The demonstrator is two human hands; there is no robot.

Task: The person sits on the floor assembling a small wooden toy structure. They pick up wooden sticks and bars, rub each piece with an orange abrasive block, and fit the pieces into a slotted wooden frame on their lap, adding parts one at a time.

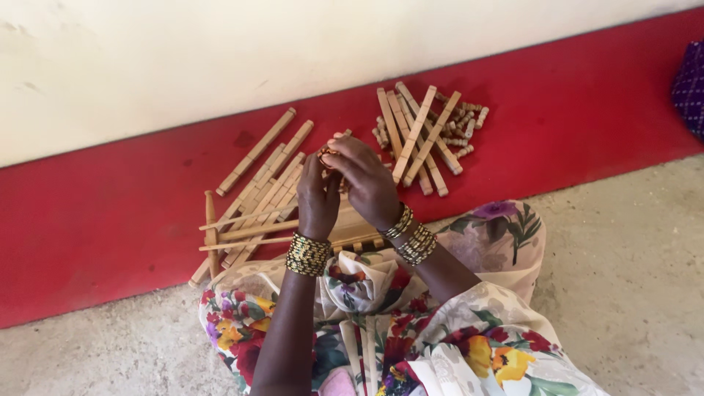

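Note:
My left hand (317,199) and my right hand (364,180) meet in front of me, fingers closed together on a small brownish piece (327,153) that is mostly hidden. Both wrists carry stacks of gold and dark bangles (308,254). Under the hands lies a wooden frame piece (357,238) on my lap edge. A pile of long notched wooden slats (262,192) lies to the left of the hands. A second pile of slats (416,138) lies to the right, with several small wooden pegs (462,125) beside it.
I sit on a grey concrete floor (623,264) with a floral cloth (469,323) over my legs. A red painted strip (110,220) runs along the base of a cream wall (220,51). A purple cloth (691,88) shows at the right edge.

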